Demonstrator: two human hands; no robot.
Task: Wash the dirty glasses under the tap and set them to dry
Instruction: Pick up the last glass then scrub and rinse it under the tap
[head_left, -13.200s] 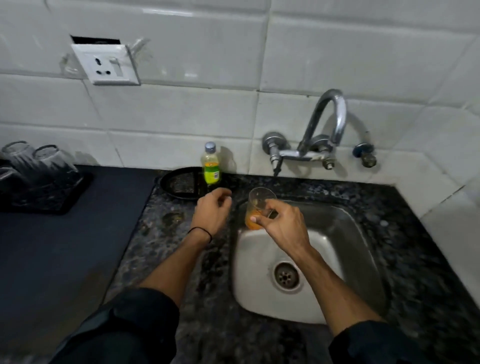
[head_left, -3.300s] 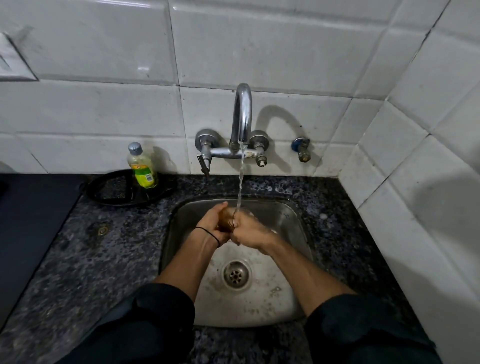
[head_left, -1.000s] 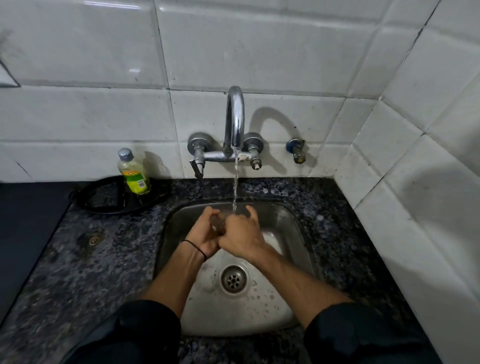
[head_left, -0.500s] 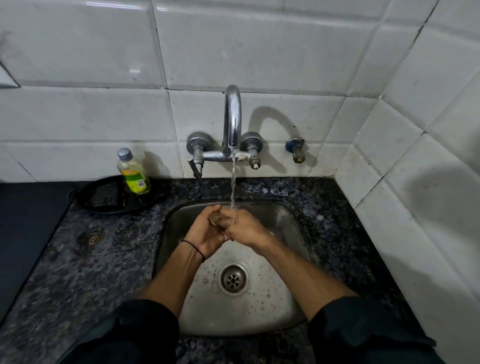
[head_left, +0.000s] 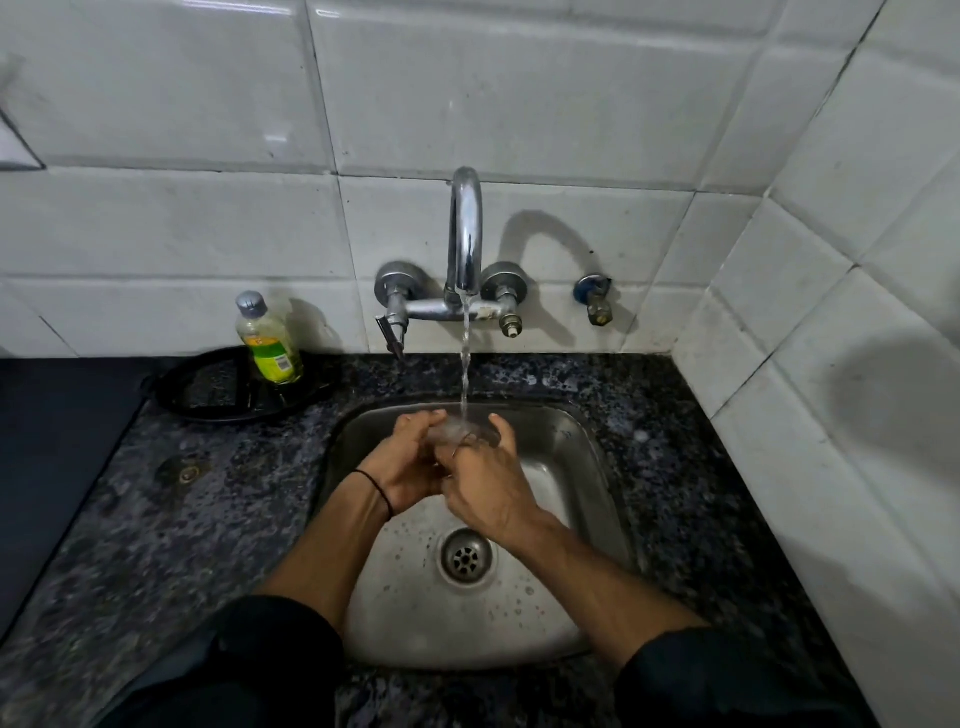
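Observation:
A clear glass (head_left: 457, 431) lies on its side between both my hands, above the steel sink (head_left: 587, 467). Water runs from the chrome tap (head_left: 465, 234) straight onto the glass. My left hand (head_left: 402, 465) grips the glass from the left, fingers curled round it. My right hand (head_left: 483, 486) holds it from the right, thumb up along its far end. Most of the glass is hidden by my fingers and the splashing water.
A green dish-soap bottle (head_left: 267, 343) stands on a black oval tray (head_left: 208, 395) at the back left. Dark speckled granite counter (head_left: 171, 519) surrounds the sink, with a dark mat (head_left: 47, 447) at far left. White tiled walls close in behind and on the right.
The glass has turned between my hands under the stream, and my right thumb has lifted up along its far side. The hands stay over the sink.

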